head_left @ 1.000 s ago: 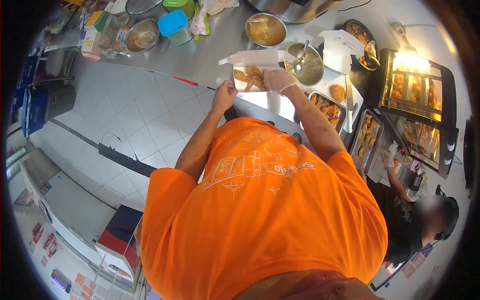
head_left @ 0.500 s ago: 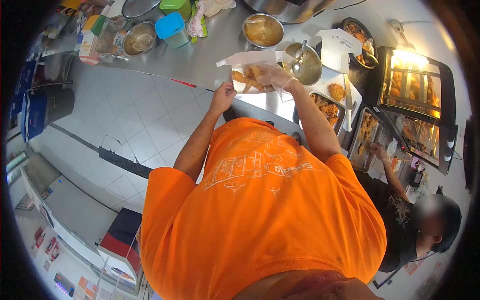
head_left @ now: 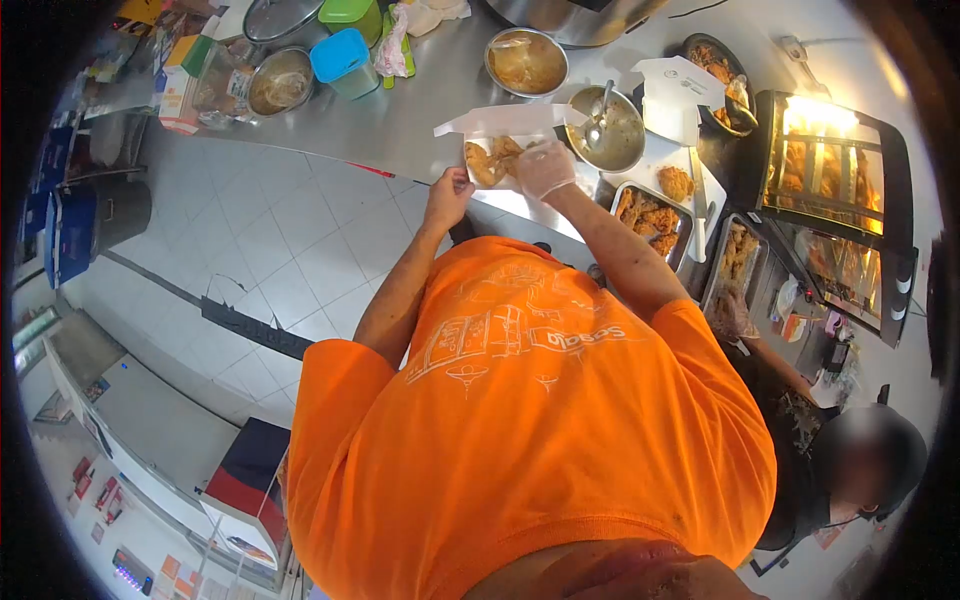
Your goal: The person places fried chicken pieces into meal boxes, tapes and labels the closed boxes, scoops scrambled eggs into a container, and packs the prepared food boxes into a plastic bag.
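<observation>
An open white paper box, its lid flap raised at the back, stands at the counter's front edge. Several pieces of fried chicken lie inside. At the box's left front corner, my bare left hand is closed with its fingertips on the wall. My right hand, in a clear plastic glove, reaches into the right side of the box. Its fingers are bent around chicken there, and the fingertips are partly hidden. Just right of that hand is a steel bowl with a spoon in it.
A tray of fried chicken, a knife and a single chicken piece lie to the right. Beyond are a lit display warmer and a co-worker whose hand is at another tray. A sauce bowl stands behind.
My right hand has moved slightly left and lower, deeper over the chicken in the box. My left hand stays at the corner. The co-worker's hand has moved left and down to the tray's near end.
</observation>
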Demonstrator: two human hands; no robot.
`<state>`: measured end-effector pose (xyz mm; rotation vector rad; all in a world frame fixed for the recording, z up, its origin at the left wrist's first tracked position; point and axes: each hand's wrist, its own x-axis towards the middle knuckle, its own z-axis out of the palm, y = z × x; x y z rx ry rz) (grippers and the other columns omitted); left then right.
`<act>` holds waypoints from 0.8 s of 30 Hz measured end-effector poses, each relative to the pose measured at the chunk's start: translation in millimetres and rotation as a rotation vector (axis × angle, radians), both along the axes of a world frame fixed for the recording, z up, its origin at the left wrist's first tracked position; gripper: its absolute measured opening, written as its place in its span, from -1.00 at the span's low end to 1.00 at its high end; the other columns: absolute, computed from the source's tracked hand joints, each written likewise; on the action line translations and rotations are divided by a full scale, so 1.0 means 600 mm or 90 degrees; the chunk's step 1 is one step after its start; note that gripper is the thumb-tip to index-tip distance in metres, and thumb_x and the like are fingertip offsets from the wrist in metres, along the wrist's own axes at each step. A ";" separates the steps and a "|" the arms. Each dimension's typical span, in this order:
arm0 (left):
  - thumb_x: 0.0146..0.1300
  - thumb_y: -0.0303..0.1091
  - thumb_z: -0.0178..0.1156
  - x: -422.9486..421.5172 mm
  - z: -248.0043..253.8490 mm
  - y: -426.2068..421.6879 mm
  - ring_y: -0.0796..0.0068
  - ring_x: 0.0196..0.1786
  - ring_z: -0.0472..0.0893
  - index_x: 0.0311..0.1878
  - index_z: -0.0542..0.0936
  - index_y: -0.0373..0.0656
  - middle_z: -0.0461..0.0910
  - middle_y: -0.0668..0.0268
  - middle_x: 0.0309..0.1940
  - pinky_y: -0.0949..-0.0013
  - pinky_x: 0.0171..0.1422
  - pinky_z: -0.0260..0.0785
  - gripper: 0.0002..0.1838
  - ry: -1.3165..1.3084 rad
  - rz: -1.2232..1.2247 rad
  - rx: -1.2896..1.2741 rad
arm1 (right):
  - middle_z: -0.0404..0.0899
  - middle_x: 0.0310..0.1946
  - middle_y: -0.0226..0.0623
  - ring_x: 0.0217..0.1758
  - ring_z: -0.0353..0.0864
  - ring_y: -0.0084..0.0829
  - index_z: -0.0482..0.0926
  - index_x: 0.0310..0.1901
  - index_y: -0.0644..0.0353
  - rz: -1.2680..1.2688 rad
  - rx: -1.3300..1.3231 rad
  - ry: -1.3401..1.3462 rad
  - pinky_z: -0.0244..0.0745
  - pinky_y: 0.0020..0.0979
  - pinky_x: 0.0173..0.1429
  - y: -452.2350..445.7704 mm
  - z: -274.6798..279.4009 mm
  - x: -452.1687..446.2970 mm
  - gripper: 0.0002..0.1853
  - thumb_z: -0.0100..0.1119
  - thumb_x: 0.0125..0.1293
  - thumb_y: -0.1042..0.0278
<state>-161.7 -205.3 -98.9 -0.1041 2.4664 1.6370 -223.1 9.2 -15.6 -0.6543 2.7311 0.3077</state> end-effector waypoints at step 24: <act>0.30 -0.23 0.26 0.005 0.138 0.091 0.14 -0.23 0.72 0.05 0.67 -0.13 0.73 0.06 -0.32 0.21 -0.09 0.54 -0.69 -0.016 -0.212 -0.042 | 0.73 -0.17 -0.26 -0.40 0.63 -0.56 0.66 0.03 0.29 -0.649 -0.783 0.163 0.54 -0.52 -0.30 0.276 -0.007 0.202 -0.64 0.16 0.45 0.15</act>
